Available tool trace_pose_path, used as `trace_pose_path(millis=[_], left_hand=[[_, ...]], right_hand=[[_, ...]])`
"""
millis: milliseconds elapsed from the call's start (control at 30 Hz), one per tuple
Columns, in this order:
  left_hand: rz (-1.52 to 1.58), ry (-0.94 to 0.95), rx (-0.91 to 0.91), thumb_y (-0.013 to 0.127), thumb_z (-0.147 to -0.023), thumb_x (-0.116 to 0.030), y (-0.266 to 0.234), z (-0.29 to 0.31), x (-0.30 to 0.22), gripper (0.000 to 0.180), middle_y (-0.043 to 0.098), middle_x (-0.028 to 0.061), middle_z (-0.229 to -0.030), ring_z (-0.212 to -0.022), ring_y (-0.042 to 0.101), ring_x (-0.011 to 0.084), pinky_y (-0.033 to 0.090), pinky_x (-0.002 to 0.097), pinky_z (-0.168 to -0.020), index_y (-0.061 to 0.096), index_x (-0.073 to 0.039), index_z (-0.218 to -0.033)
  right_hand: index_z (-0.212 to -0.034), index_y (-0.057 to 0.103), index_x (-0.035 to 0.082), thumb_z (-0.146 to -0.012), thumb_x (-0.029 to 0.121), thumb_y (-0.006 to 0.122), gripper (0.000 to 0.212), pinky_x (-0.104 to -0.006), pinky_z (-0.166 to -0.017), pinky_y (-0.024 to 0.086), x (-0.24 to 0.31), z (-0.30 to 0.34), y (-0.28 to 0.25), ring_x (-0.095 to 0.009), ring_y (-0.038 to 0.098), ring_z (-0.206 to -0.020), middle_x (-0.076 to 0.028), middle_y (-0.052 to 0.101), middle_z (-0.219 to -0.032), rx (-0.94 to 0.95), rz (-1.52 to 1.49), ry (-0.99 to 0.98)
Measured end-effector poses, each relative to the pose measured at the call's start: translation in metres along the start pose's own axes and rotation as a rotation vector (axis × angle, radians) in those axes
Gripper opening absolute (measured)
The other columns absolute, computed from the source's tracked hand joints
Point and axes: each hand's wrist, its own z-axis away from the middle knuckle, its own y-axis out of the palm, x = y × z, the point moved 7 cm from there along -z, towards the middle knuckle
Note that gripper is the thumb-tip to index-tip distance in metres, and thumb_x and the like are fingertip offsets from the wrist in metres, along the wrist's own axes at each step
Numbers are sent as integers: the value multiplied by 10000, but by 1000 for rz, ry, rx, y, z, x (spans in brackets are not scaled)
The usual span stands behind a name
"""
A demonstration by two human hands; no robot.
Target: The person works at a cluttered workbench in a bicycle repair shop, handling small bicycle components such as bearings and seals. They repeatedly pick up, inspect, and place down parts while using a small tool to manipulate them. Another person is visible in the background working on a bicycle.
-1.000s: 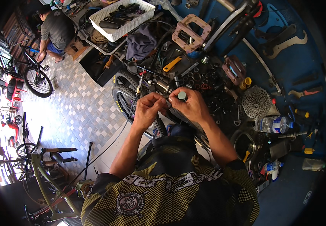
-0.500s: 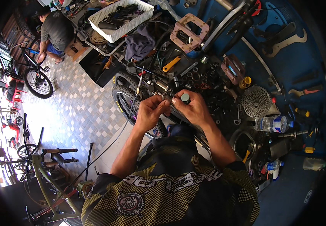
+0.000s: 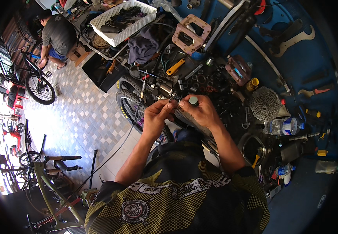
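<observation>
Both of my hands meet at the middle of the view over the bench edge. My left hand pinches one side of a small thin dark ring. My right hand has thumb and finger at the ring's other side. A tool with a round, pale-green handle end is also tucked in my right hand; the rest of it is hidden by the fingers. Just beyond the ring are metal cylindrical parts. To the right of my hands, small rings and loose parts cover the dark bench.
On the right lie a cassette, a plastic bottle and a large wrench. Pinkish flat pedals and a white basket are beyond. Bike wheels stand left of the bench. A person crouches at the far left.
My hands still hold the ring at nearly the same place, with the ring turned slightly. The bench things have shifted a little in the view.
</observation>
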Motion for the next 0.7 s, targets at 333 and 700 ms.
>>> trace_pose_path(millis=[333, 700], left_hand=[[541, -81, 160, 665, -1013, -326, -5, -10, 29, 247, 618, -17, -876, -829, 581, 122, 453, 309, -673, 638, -107, -902], [-105, -136, 251, 713, -987, -161, 15, -65, 55, 202, 752, 54, -999, -919, 648, 89, 487, 251, -834, 728, 10, -1095]], right_hand=[[-960, 746, 39, -971, 293, 745, 254, -225, -688, 481, -45, 13, -6, -42, 608, -772, 10, 691, -800, 40, -146, 250], [-1004, 753, 65, -989, 292, 707, 232, -197, -480, 372, -69, 61, -97, -13, 466, -555, 13, 656, -758, -256, -149, 256]])
